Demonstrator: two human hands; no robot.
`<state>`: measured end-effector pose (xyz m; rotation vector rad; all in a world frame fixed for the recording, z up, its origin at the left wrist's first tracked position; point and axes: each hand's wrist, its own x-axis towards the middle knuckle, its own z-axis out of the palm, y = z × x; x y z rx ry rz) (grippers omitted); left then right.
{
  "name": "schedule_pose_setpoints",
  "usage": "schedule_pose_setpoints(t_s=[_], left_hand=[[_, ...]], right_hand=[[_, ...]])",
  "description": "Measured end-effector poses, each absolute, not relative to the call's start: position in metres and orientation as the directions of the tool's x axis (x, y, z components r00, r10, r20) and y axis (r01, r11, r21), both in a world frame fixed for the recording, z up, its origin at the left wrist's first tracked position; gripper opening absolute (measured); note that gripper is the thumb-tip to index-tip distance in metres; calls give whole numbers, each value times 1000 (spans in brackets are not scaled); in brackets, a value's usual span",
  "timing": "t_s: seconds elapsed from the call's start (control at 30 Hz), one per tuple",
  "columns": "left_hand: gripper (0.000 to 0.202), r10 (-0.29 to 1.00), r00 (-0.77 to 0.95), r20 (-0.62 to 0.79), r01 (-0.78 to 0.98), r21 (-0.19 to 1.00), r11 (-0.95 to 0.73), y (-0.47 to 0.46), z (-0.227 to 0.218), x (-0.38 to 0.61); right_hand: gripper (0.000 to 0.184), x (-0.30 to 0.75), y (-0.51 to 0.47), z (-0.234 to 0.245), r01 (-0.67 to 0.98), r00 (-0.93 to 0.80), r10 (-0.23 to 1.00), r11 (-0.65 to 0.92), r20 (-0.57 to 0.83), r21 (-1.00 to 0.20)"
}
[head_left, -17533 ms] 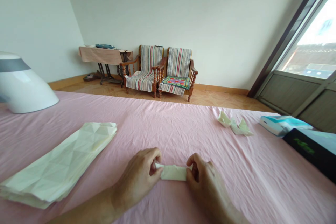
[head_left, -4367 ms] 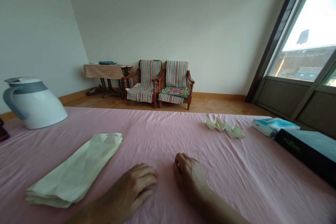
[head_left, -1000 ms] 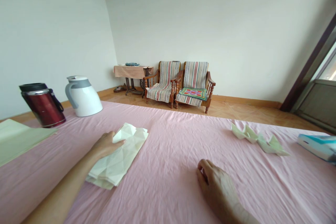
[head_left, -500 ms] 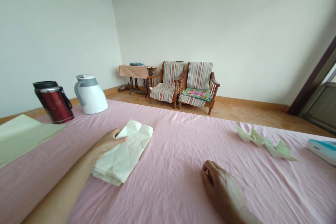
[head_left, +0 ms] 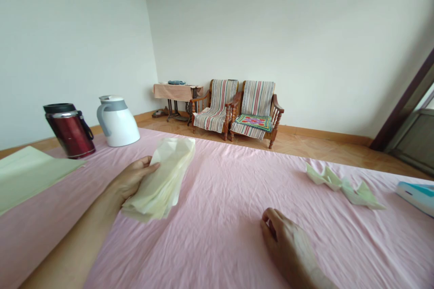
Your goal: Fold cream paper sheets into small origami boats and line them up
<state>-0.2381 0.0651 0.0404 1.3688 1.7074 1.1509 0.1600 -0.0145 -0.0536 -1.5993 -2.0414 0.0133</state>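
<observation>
**Loose fan, one-sided grip**

Left hand (head_left: pixel 135 174) pinches the paper stack (head_left: pixel 167 169) by its left edge at eleven o'clock; its fanned sheets (head_left: pixel 154 207) could slip, held on one side only; right hand (head_left: pixel 290 244) curls at two o'clock; whether it grips anything, I cannot tell.

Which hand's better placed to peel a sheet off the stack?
Likely the right hand: loosely curled, nothing visible in it. The left hand is occupied, gripping the paper stack by its left side.

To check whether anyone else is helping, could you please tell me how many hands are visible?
2: the left hand holding the paper stack, and the right hand resting half-curled on the pink cloth.
</observation>
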Motion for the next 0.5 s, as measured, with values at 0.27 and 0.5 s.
schedule_pose_setpoints(t_s=[0.27, 0.5], left_hand=[[47, 995, -38, 93, 492, 868, -63, 87, -2, -221], [40, 955, -56, 290, 694, 699, -171, 90, -2, -213]], right_hand=[[18, 158, -17, -50, 902, -131, 904, 279, 407, -329], [17, 160, -14, -54, 893, -152, 893, 308, 423, -329]])
